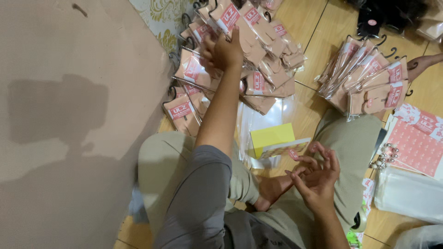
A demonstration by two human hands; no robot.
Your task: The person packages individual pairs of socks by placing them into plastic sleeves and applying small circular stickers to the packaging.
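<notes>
A packaged sock pair (230,18) atop the left pile (221,69) was gripped by left-hand fingers (224,50); right-hand fingers (318,170) were spread, empty.

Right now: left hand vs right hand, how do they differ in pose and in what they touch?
The left hand is stretched far forward onto the big pile of packaged socks by the wall; the right hand stays close above the lap. The left hand's fingers curl onto a packet; the right hand's are spread and hold nothing. The left arm wears a grey sleeve; the right forearm is bare. Both hands are bare.
</notes>
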